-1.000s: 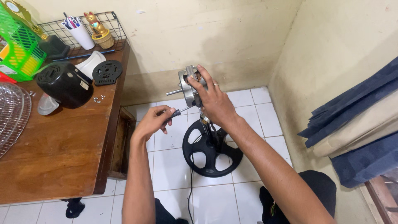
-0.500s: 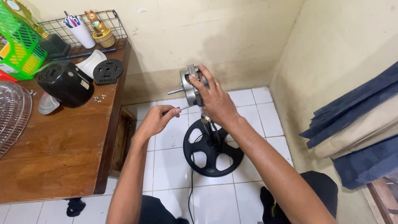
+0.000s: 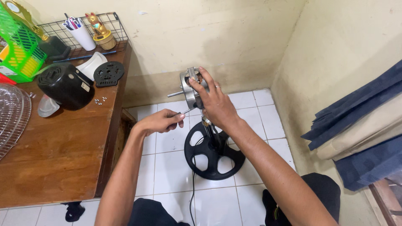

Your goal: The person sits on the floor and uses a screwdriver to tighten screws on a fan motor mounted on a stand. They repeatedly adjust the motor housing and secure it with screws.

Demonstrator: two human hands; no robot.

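Note:
A bare metal fan motor (image 3: 189, 87) with a shaft pointing left sits atop a stand whose round black base (image 3: 213, 152) rests on the white tiled floor. My right hand (image 3: 213, 102) wraps over the motor's top and right side. Just left of it and lower, my left hand (image 3: 161, 121) grips a thin screwdriver, its tip pointing up-right at the motor's underside. A black power cord runs from the base toward me.
A wooden table (image 3: 63, 155) stands at the left with a black fan housing (image 3: 65, 86), a black round plate (image 3: 109, 73), loose screws (image 3: 99, 100), a wire fan guard (image 3: 10, 117), a green basket (image 3: 16, 46) and a pen cup (image 3: 79, 33). Folded blue and beige fabric (image 3: 360, 125) lies at right.
My left hand has shifted slightly right toward the motor with the screwdriver. My right hand stays on the motor.

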